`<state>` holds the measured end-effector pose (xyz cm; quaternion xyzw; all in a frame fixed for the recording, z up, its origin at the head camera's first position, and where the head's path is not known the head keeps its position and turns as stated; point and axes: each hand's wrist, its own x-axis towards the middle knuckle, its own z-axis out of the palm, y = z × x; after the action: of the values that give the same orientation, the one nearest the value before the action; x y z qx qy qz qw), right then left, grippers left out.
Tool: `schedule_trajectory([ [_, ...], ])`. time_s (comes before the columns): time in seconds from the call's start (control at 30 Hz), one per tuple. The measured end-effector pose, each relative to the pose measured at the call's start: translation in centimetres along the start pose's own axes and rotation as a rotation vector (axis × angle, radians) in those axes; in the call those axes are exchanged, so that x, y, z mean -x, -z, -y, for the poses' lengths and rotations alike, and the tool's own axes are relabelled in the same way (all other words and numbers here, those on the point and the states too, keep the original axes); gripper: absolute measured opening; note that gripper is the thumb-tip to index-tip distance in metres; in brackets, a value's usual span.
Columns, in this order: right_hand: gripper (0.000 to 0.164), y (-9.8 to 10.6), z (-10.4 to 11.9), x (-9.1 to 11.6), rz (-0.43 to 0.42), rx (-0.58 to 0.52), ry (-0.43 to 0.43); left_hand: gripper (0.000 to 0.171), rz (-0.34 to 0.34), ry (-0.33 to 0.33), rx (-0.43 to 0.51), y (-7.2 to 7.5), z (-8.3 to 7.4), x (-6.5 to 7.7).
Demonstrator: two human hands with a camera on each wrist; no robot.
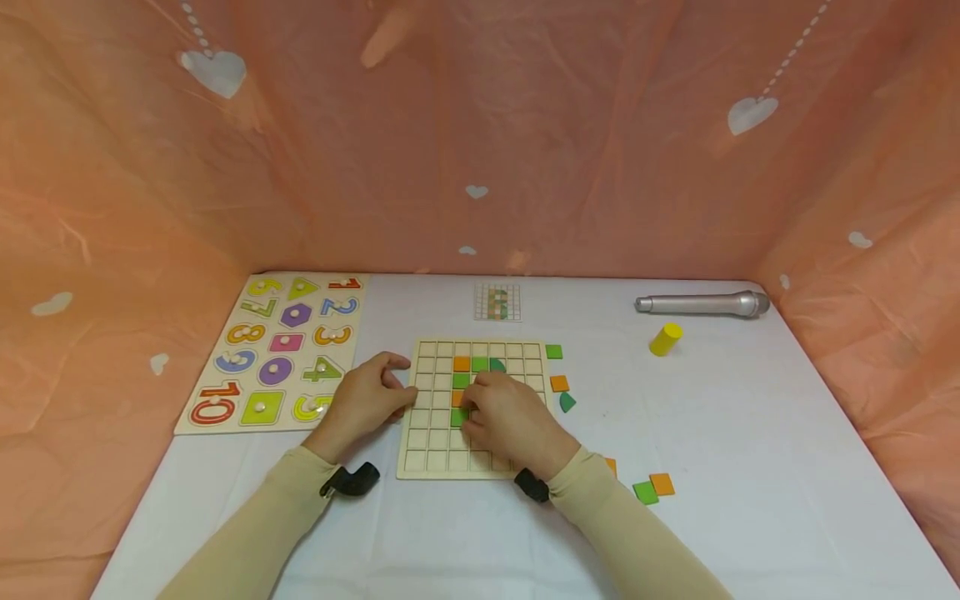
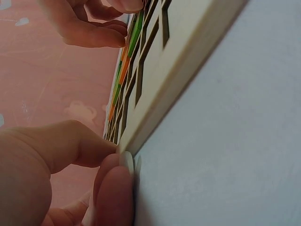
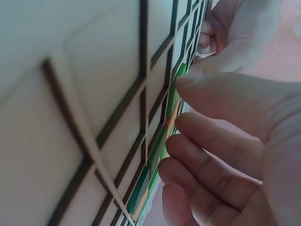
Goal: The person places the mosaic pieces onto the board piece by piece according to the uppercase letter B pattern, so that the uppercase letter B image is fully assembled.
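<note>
Grid board (image 1: 418, 442): left hand (image 1: 366, 398) gripping edge; right hand (image 1: 513, 417) relaxed, partly hiding tiles (image 1: 457, 417); number puzzle (image 1: 296, 383) left, microphone (image 1: 697, 304) far right.

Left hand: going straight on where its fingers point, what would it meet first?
The left hand would probably meet the left edge of the grid board first; it looks close against it, though exact contact is hard to judge.
</note>
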<state>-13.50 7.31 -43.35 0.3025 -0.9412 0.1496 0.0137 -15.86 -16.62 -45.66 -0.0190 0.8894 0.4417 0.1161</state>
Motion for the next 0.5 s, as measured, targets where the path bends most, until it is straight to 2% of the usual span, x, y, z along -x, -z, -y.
schedule_trajectory([
  [0.33,0.01,0.2,-0.6,0.1,0.004,-0.01,-0.021,0.047,0.009,0.006,0.005,-0.1,-0.1,-0.2],
  [0.5,0.014,1.3,-2.2,0.7,0.001,-0.059,-0.093,0.048,0.009,0.02,0.021,-0.1,-0.2,-0.1],
])
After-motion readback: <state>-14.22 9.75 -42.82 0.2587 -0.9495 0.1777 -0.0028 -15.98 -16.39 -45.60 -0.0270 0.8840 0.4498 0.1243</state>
